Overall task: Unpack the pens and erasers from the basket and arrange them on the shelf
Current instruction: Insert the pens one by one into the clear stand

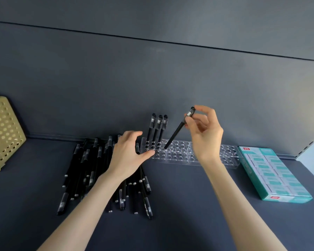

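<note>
The right hand (205,131) pinches a slim black capped pen (178,129) near its cap. The pen is tilted, tip pointing down-left at a clear acrylic holed rack (179,157) by the shelf's (188,196) back edge. The left hand (127,153), fingers loosely spread, touches the rack's left end.

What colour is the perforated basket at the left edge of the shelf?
The basket is pale yellowish beige; the head view shows it best.
</note>
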### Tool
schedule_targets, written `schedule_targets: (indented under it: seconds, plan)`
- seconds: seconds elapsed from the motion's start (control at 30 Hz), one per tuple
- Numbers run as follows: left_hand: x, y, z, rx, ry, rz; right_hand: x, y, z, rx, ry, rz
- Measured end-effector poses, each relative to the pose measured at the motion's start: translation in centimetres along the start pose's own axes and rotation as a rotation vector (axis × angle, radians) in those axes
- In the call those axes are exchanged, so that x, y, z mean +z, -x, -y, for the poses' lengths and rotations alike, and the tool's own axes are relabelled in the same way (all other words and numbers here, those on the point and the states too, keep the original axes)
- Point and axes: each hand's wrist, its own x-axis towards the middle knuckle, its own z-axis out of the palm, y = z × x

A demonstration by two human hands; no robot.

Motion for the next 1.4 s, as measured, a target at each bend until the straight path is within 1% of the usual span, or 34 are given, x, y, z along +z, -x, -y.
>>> schedule_targets:
  seconds: [0.1,0.2,0.37,0.5,0.77,0.87,1.07,1.2,1.3,1.33,1.4]
  plan:
    - [0.4,-1.4,0.5,0.001,-0.129,0.057,0.7,-0.8,-0.5,-0.09,0.076,0.005]
    - [0.8,-1.9,0.8,0.016,-0.13,0.067,1.2,-1.2,-1.2,-0.141,0.112,0.014]
    - [1.2,-2.1,1.1,0.009,-0.04,0.068,1.7,-1.2,-2.1,-0.149,0.153,0.052]
    - [1.3,-2.1,1.4,-0.006,0.009,0.062,2.2,-0.7,-2.7,-0.176,0.235,0.113]
    - [1.2,-2.1,1.1,0.001,-0.051,0.059,2.7,-0.2,-3.0,-0.157,0.346,0.154]
    - [1.3,-1.9,1.0,-0.006,-0.061,0.059,2.7,0.2,-3.1,-0.134,0.341,0.134]
    - [1.0,-1.5,0.4,-0.021,-0.067,0.052,2.5,0.6,-2.7,-0.151,0.366,0.131]
    - [0.2,-0.2,-0.2,-0.028,-0.124,0.002,2.2,1.4,-2.1,-0.159,0.358,0.131]
    - [-0.8,2.1,0.3,-0.08,-0.171,-0.104,2.2,3.4,-1.4,-0.162,0.311,0.064]
    - [-1.0,2.9,0.6,-0.105,-0.186,-0.143,2.4,4.4,-1.2,-0.154,0.283,0.066]
    - [-1.5,4.6,1.4,-0.167,-0.229,-0.192,3.2,6.5,-1.0,-0.081,0.245,0.146]
